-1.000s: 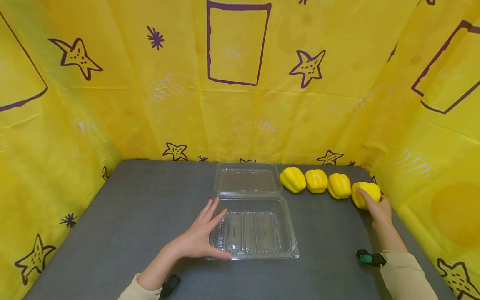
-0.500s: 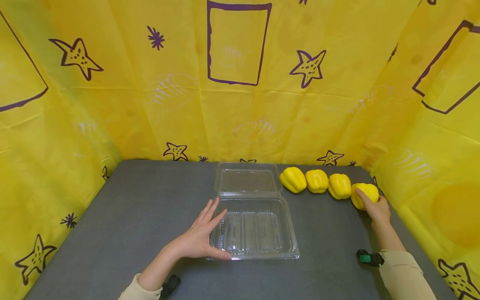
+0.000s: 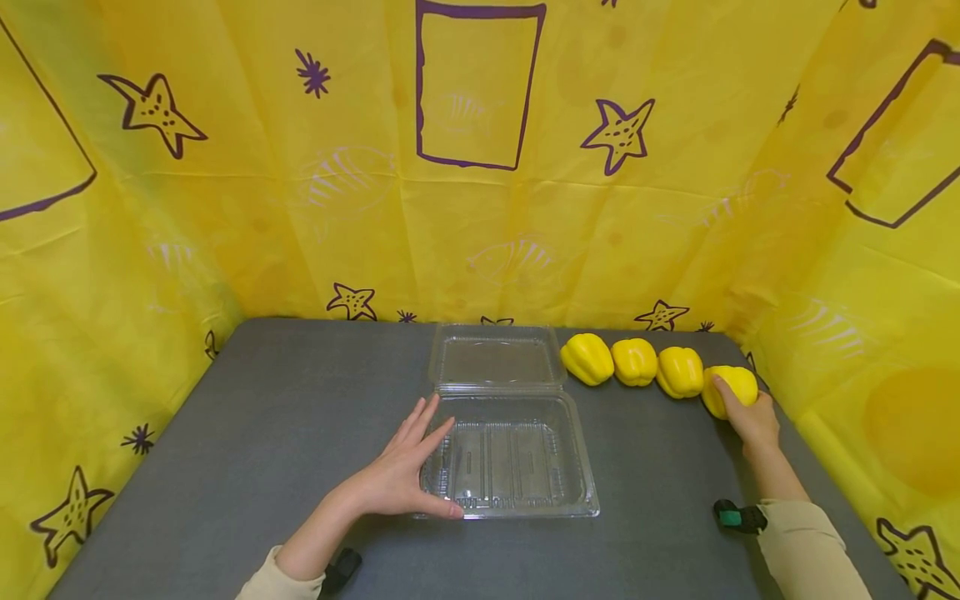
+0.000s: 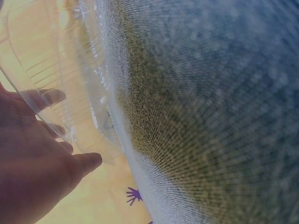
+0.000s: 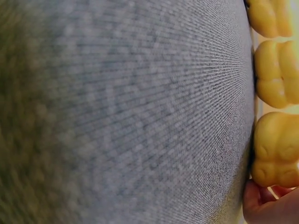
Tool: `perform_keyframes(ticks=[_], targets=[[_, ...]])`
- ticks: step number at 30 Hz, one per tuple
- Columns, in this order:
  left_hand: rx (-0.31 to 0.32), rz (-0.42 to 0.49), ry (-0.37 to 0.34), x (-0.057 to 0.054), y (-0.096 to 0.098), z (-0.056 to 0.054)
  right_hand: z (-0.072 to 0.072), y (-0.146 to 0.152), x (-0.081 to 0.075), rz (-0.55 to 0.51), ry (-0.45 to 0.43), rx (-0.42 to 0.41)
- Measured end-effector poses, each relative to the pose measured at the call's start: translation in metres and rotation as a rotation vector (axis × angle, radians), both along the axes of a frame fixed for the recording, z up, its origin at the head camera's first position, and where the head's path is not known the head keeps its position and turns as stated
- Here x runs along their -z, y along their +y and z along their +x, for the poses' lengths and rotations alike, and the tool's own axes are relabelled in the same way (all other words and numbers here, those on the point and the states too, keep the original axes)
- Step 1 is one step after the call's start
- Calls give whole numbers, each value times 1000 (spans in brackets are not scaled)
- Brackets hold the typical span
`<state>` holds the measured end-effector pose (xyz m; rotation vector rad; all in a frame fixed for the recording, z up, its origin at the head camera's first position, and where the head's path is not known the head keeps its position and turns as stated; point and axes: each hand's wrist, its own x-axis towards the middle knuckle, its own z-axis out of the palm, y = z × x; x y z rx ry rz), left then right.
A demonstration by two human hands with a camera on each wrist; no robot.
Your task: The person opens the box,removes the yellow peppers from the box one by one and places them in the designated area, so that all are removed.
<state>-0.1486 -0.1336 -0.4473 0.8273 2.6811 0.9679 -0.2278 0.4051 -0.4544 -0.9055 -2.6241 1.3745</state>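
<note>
In the head view my right hand (image 3: pixel 754 423) grips a yellow bell pepper (image 3: pixel 738 383), the rightmost of a row, thumb on its near side. The other bell peppers lie to its left: one beside it (image 3: pixel 680 372), then another (image 3: pixel 634 362), then one (image 3: pixel 587 359) by the lid. In the right wrist view my fingers meet the held pepper (image 5: pixel 276 149) from below. My left hand (image 3: pixel 397 477) has its fingers spread at the left edge of a clear plastic clamshell container (image 3: pixel 588 467). Its transparent lid (image 3: pixel 495 360) is folded back behind it, and nothing lies inside.
Everything stands on a dark grey cloth-covered table (image 3: pixel 285 400). A yellow printed curtain (image 3: pixel 480 217) rises behind the table and along both sides. Black straps with small devices sit at both wrists, one with a green patch (image 3: pixel 729 517).
My right hand and the pepper in it have shifted very slightly left, towards the neighbouring pepper. The left hand and the container have stayed in place.
</note>
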Motion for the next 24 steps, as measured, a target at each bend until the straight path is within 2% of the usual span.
perform_keyframes(ticks=[16, 24], targets=[[1, 1, 19, -3, 0, 1, 2, -2, 2, 12, 42, 1], [15, 1, 56, -1, 0, 1, 3, -4, 0, 0, 76, 8]])
